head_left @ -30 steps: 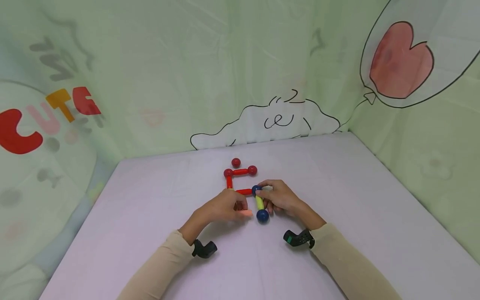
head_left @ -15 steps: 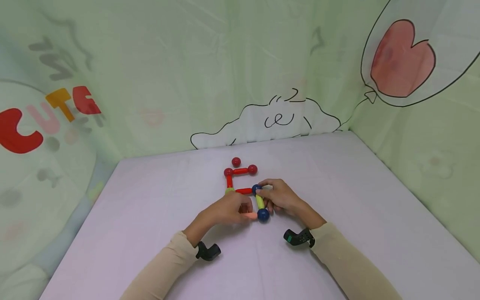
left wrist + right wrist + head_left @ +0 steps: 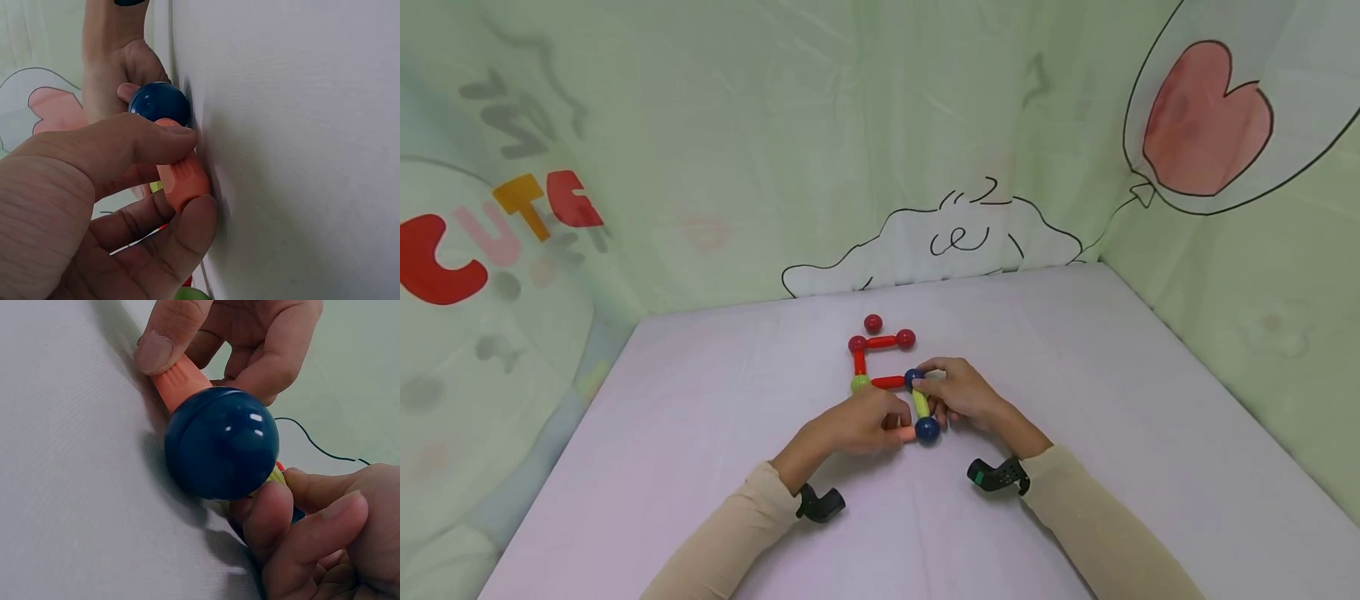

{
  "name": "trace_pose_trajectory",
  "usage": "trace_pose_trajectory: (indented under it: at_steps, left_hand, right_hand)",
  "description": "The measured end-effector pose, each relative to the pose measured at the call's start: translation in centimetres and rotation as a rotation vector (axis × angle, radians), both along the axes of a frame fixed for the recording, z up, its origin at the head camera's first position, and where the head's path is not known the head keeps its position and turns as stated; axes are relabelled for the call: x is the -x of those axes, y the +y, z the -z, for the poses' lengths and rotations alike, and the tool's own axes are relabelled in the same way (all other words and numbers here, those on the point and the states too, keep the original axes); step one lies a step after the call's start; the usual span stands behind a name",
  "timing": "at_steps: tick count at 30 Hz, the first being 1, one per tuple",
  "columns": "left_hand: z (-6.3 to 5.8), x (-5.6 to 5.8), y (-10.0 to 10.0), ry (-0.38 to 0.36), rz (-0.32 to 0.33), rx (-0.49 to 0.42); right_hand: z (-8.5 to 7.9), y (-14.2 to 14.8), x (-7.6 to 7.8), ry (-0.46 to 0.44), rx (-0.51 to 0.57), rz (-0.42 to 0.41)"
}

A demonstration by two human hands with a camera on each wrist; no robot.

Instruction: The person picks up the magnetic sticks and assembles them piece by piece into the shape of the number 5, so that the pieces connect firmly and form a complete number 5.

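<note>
My left hand (image 3: pixel 865 421) pinches a short orange rod (image 3: pixel 182 178) between thumb and fingers. The rod's end meets the near blue ball (image 3: pixel 927 429), as the right wrist view also shows. With thumb and index finger, my right hand (image 3: pixel 962 392) holds the far blue ball (image 3: pixel 913 379). A yellow rod (image 3: pixel 921 404) links the two blue balls, partly covered by the right fingers. From the far blue ball a red rod (image 3: pixel 889 382) runs left to a green ball (image 3: pixel 861 383), which my left hand partly overlaps in the head view.
Behind the green ball, an upright-running red rod (image 3: pixel 859 362) leads to a red ball (image 3: pixel 857 344). Another red rod (image 3: pixel 882 342) joins that to a second red ball (image 3: pixel 906 338). One loose red ball (image 3: pixel 872 323) lies farther back on the pale tabletop (image 3: pixel 1045 333), before a printed curtain (image 3: pixel 737 167).
My left hand has moved right and slightly nearer, bringing the orange rod up against the near blue ball. The green ball has come into view. My right hand stays put.
</note>
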State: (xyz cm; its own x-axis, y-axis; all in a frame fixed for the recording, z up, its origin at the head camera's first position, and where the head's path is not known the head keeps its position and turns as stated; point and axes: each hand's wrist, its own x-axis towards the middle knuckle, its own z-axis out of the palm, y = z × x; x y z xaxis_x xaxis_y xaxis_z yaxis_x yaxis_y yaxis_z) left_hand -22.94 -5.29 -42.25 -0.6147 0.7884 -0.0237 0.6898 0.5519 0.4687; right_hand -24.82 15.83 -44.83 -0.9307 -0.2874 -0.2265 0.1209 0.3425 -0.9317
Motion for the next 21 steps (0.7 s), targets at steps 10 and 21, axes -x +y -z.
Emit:
trace_pose_trajectory:
  at_steps: [10, 21]
  left_hand:
    - [-0.7, 0.5, -0.7, -0.132, -0.052, 0.031]
    - [-4.7, 5.3, -2.9, -0.07, -0.272, -0.03]
  right_hand:
    - [-0.1, -0.1, -0.2, -0.005, -0.01, 0.009]
    - [-0.1, 0.0, -0.2, -0.002, -0.019, 0.004]
